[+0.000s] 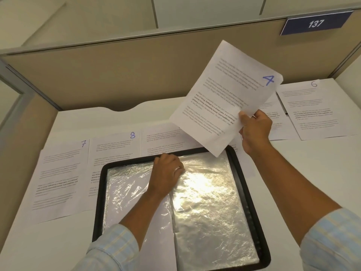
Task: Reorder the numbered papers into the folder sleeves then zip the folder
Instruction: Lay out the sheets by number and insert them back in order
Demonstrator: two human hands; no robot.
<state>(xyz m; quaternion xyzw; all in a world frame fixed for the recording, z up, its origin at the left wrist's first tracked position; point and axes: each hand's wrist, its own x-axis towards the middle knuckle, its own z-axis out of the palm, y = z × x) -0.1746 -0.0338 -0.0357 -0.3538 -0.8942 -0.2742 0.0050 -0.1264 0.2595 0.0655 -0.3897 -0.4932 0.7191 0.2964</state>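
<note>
The right hand [254,132] pinches a lower corner of the paper marked 4 [224,94], which is tilted in the air above the far right corner of the open black folder [98,192] on the white bench [293,173]. The left hand [166,173] lies on the folder with its fingers [163,156] curled on the top edge of a clear sleeve [211,202]. Paper 7 [58,173] and paper 8 [113,147] lie flat to the folder's left, with paper 6 [312,110] far right, below a sign [315,23] reading 137.
</note>
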